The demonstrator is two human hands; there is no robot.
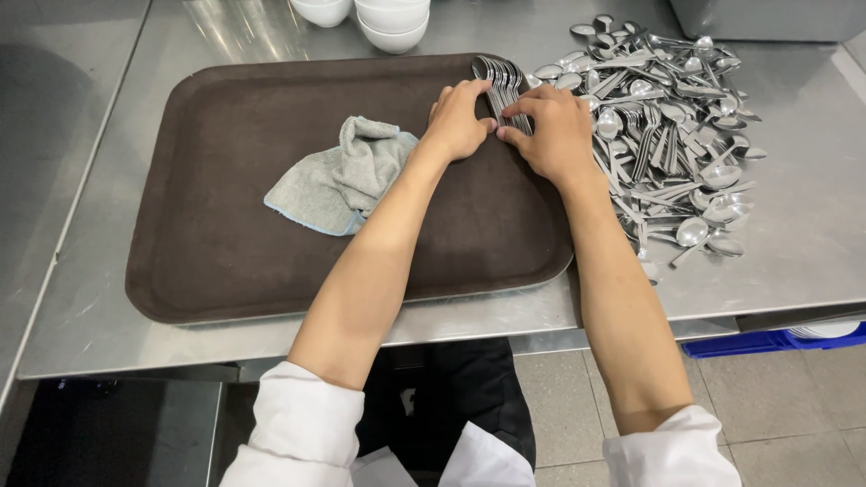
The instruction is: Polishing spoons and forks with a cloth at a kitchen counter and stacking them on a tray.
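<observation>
Starting at the left, we are looking at one steel worktable (108,316) carrying one dark brown rectangular tray (216,261) with rounded corners. On the tray we are counting one crumpled grey-green cloth (343,176) with a pale blue edge, lying left of the hands and just beside the left wrist. Along the far edge of the table we are seeing parts of three white bowls (392,22), cut off by the frame.

Moving right, our left hand (458,122) is lying palm down on the tray, fingers curled and pressing against the left side of one row of spoons (502,86). The row is sitting at the tray's far right corner: shiny steel spoons nested tightly, bowls pointing away from us and handles running toward us. They are packed too closely for us to count.

Our right hand (555,131) is coming in from the other side, with the thumb and fingertips pinching the handle ends of the same row, so both hands are gripping it between them. Both forearms are stretching forward, bare to the rolled white sleeves.

Furthest right, one loose heap of spoons (667,126) is lying on the bare table, just beside the tray and the right hand, far too tangled to count.
</observation>
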